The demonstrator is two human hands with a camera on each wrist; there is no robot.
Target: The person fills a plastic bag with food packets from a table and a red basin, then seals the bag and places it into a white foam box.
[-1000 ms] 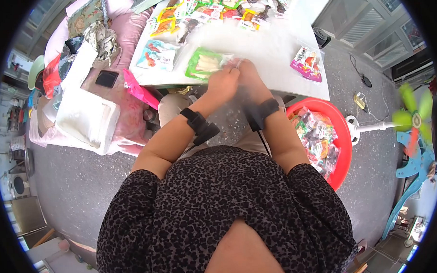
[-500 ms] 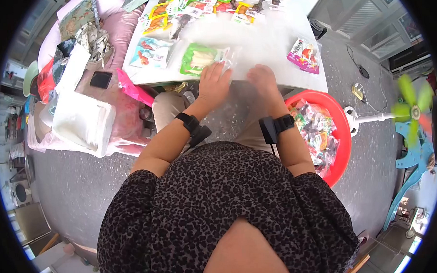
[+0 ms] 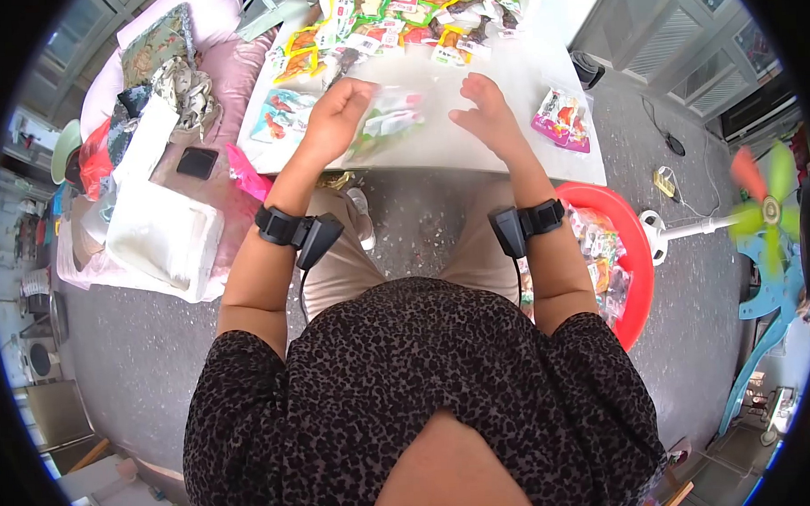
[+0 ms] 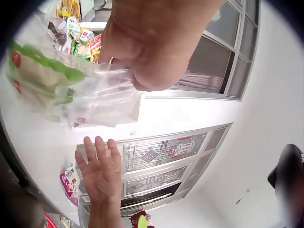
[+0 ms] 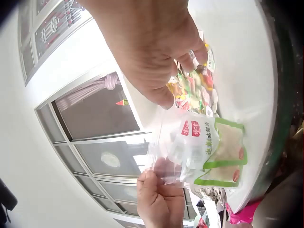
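Note:
My left hand (image 3: 336,120) pinches the top edge of a clear plastic bag (image 5: 164,145), which hangs slightly blurred over the front of the table in the head view. Inside the bag are green-edged white food packets (image 5: 228,147) with pale contents. To the right, my right hand (image 3: 491,118) stands apart from the bag with fingers spread and nothing in them. Its palm (image 4: 102,178) shows in the left wrist view. A blue-and-white packet (image 3: 280,115) lies left of the left hand; a purple-and-white packet (image 3: 561,121) lies right of the right hand.
Many colourful snack packets (image 3: 406,21) are heaped at the back of the white table (image 3: 541,65). A red tub (image 3: 638,280) of packets stands at the right front. Left are a white foam box (image 3: 159,239) and a phone (image 3: 197,162); a fan (image 3: 772,209) stands far right.
The hands were together at the bag, then parted, the left lying over it on the table. Now the left hand has lifted the bag leftward, and the right has risen with fingers spread.

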